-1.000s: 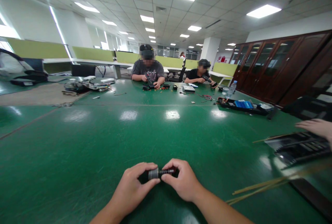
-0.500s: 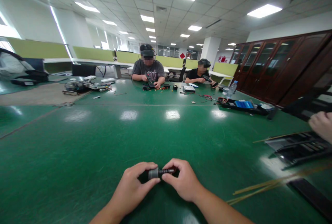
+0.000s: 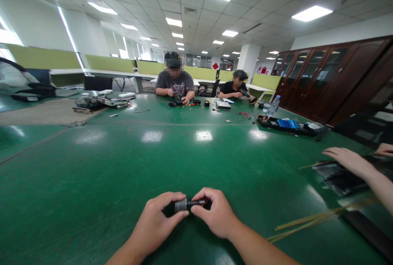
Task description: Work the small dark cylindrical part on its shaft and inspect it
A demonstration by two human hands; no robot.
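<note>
Low in the middle of the head view, my left hand grips a short grey metal cylinder between thumb and fingers. From the cylinder's right side a thin dark ribbed shaft points right. My right hand pinches this shaft between thumb and forefinger, and its right end is partly hidden by the fingers. Cylinder and shaft lie in one line, level, just over the green table. Whether they are joined as one piece is too small to tell.
At the right, another person's hand is over black trays. Yellow sticks and a dark flat bar lie nearer. Two people work across the table, beside a long black tray and a bottle.
The other person's hand at the right has reached left over the black trays, and a second hand shows at the edge. My hands and the metal part have hardly moved.
</note>
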